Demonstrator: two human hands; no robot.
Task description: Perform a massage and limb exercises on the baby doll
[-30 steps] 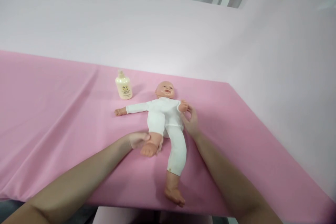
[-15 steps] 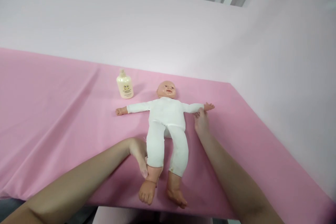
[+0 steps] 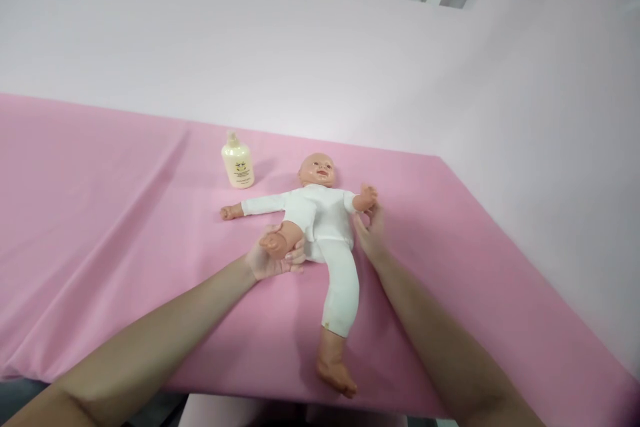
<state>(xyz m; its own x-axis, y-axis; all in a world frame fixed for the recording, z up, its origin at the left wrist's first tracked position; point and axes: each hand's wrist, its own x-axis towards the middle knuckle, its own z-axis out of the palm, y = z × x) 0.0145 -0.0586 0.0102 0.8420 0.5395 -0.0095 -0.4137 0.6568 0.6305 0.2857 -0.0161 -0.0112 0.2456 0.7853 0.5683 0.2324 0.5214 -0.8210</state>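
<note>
On its back lies a baby doll [image 3: 334, 213] with a white cloth body, its head pointing away from me. My left hand [image 3: 270, 259] is wrapped round the doll's lower leg on the left side, which is raised and bent up toward the belly, the foot facing me. Beside the chest, my right hand [image 3: 371, 227] grips the doll's arm on the right side near the wrist; that arm is bent upward. My right fingers are partly hidden behind it. The other leg lies straight toward me, and the other arm stretches out to the left.
A pale yellow pump bottle [image 3: 239, 163] stands left of the doll's head. Pink cloth [image 3: 125, 213] with some folds covers the table. White walls [image 3: 280, 60] rise behind and to the right, with a window opening above.
My left hand has lifted the doll's leg from lying straight to bent over the belly. My right hand has brought the doll's outstretched arm up and inward. The bottle has stayed put.
</note>
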